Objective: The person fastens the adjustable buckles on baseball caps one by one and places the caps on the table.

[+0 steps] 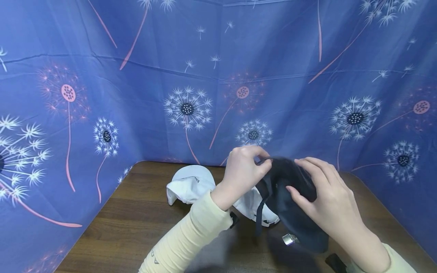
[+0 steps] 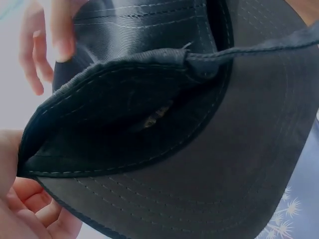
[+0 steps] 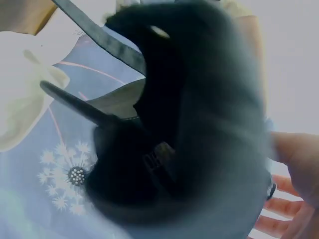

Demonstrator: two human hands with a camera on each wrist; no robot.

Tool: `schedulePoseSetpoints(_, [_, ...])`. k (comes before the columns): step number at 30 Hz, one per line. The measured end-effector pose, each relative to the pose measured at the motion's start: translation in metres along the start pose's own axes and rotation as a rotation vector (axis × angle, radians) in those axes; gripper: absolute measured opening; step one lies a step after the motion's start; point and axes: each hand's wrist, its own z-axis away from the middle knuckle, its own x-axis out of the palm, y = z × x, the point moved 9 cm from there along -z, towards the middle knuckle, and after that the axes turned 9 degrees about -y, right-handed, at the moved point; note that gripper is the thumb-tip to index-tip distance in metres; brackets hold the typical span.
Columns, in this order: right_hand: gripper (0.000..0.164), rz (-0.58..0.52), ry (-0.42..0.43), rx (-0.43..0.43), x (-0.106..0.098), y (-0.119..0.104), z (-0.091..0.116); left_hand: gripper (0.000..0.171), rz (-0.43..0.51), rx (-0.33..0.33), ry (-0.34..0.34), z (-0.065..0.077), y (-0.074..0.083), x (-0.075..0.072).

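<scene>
A black cap (image 1: 300, 216) is held up above the table, tilted, its hollow inside and wide brim (image 2: 249, 149) facing the left wrist view. My left hand (image 1: 244, 170) pinches the cap's edge between thumb and fingers. On the other side, my right hand (image 1: 331, 193) holds the crown, thumb in front and fingertips along the top. A thin dark strap (image 1: 259, 218) dangles loose from the cap. Just below the crown shows a small shiny silver piece (image 1: 290, 239); whether it is attached cannot be told. The cap is blurred in the right wrist view.
One white cap (image 1: 194, 184) rests on the wooden table (image 1: 116, 227) at back left. Another white cap (image 1: 247, 204) lies behind my left wrist and the black cap, partly hidden. Blue dandelion-print cloth (image 1: 143, 102) hangs around the table's back and sides.
</scene>
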Motion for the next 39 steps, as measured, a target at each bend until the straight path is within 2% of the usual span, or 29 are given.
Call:
schedulePoseSetpoints(5, [0.064, -0.002, 0.023, 0.003, -0.009, -0.003, 0.003, 0.005, 0.15, -0.081, 0.036, -0.002, -0.019, -0.014])
schedulePoseSetpoints(9, [0.066, -0.037, 0.032, -0.01, -0.015, -0.006, 0.005, 0.006, 0.21, -0.139, 0.062, -0.003, -0.033, -0.025])
schedulePoseSetpoints(14, [0.059, -0.151, 0.114, -0.131, -0.025, -0.018, 0.005, 0.009, 0.263, -0.214, 0.093, -0.003, -0.048, -0.038])
schedulePoseSetpoints(18, [0.05, -0.229, 0.218, -0.242, -0.031, -0.026, 0.008, 0.011, 0.305, -0.267, 0.112, -0.004, -0.061, -0.047])
schedulePoseSetpoints(23, [0.042, -0.272, 0.359, -0.344, -0.035, -0.032, 0.017, 0.013, 0.368, -0.322, 0.141, -0.005, -0.077, -0.056])
schedulePoseSetpoints(28, [0.039, -0.257, 0.435, -0.444, -0.035, -0.04, 0.024, 0.016, 0.479, -0.414, 0.136, -0.003, -0.095, -0.057])
schedulePoseSetpoints(31, [0.029, -0.231, 0.459, -0.512, -0.034, -0.045, 0.027, 0.015, 0.532, -0.463, 0.123, -0.001, -0.102, -0.054])
schedulePoseSetpoints(35, [0.014, -0.173, 0.513, -0.591, -0.035, -0.053, 0.031, 0.015, 0.563, -0.509, 0.102, 0.003, -0.107, -0.05])
schedulePoseSetpoints(39, [0.014, -0.139, 0.579, -0.653, -0.038, -0.061, 0.034, 0.015, 0.569, -0.536, 0.074, 0.007, -0.109, -0.045])
